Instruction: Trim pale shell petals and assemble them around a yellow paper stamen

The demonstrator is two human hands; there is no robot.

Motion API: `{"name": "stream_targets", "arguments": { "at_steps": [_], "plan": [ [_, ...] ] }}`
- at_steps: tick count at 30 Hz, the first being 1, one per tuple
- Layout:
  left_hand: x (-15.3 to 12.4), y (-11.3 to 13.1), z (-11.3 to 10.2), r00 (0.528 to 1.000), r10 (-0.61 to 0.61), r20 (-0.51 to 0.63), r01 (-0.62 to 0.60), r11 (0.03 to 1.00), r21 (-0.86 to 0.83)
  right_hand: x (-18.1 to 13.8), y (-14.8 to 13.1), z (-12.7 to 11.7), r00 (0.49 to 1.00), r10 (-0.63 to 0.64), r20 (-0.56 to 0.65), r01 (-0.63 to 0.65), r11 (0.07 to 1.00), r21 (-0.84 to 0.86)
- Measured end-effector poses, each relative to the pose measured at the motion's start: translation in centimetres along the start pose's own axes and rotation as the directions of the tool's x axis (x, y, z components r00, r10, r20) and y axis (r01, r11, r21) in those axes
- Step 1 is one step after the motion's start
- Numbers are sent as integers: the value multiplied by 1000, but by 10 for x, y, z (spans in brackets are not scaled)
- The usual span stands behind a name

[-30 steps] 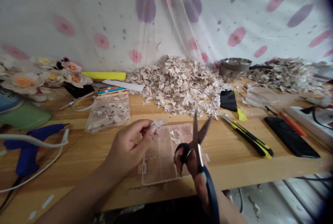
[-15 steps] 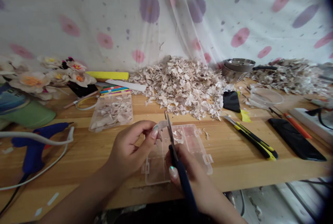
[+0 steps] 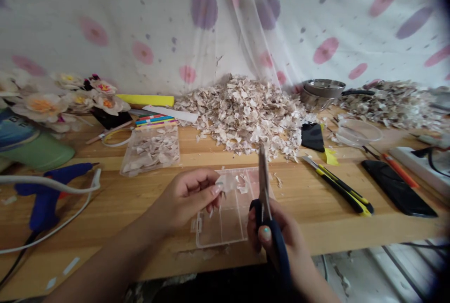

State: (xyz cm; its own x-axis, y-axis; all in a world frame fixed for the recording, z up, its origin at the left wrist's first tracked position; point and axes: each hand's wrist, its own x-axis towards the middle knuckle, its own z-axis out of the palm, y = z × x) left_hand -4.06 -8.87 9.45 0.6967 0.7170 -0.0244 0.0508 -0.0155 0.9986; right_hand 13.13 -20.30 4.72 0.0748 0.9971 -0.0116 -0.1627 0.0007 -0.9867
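At far left, a green container [image 3: 45, 150] is cut off by the frame edge, and a blue glue gun [image 3: 44, 211] is crossed by a white cable [image 3: 35, 181]. A thin translucent flake [image 3: 229, 184] is pinched in the left hand [image 3: 191, 196] above a divided plastic box [image 3: 230, 230]; its outline is blurred. Behind, a flake pile [image 3: 246, 115] is heaped. The box's right side is hidden by the scissors [image 3: 264, 181], gripped by the handles in the right hand [image 3: 286, 232]. Farther right, a utility knife [image 3: 339, 188] and smartphone [image 3: 397, 188] are laid.
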Motion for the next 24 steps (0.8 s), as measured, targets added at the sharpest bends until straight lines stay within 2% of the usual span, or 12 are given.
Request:
{"name": "stream_targets", "arguments": {
  "at_steps": [2,4,7,10,12,14,18,20,21,24],
  "plan": [
    [0,-1,2,977,-124,175,124,992,9,1,-1,-1,998,-54,-44,55,998,13],
    [0,-3,6,933,-209,294,198,978,66,3,-4,1,993,-76,-90,73,997,-28],
    [1,-6,12,903,-261,341,226,964,139,7,-4,8,979,-105,-176,78,985,-153],
    [3,-11,17,915,-237,327,220,971,88,10,-1,14,946,-181,-267,126,969,-211],
    [4,-15,19,945,-178,276,175,984,36,11,1,17,929,-207,-305,148,967,-205],
    [4,-16,19,976,-105,189,99,994,43,12,2,19,933,-189,-306,145,976,-159],
    [1,-8,14,998,50,-26,-46,990,137,8,2,16,975,-121,-185,128,991,25],
    [-2,-3,7,972,190,-138,-156,961,227,2,-1,11,986,-135,-99,138,990,23],
    [-4,-1,3,943,278,-185,-215,929,300,-2,-3,10,989,-139,-47,138,990,-23],
    [-11,1,-7,809,534,-245,-343,768,540,-10,-15,8,988,-27,151,58,977,-205]
  ]
}}
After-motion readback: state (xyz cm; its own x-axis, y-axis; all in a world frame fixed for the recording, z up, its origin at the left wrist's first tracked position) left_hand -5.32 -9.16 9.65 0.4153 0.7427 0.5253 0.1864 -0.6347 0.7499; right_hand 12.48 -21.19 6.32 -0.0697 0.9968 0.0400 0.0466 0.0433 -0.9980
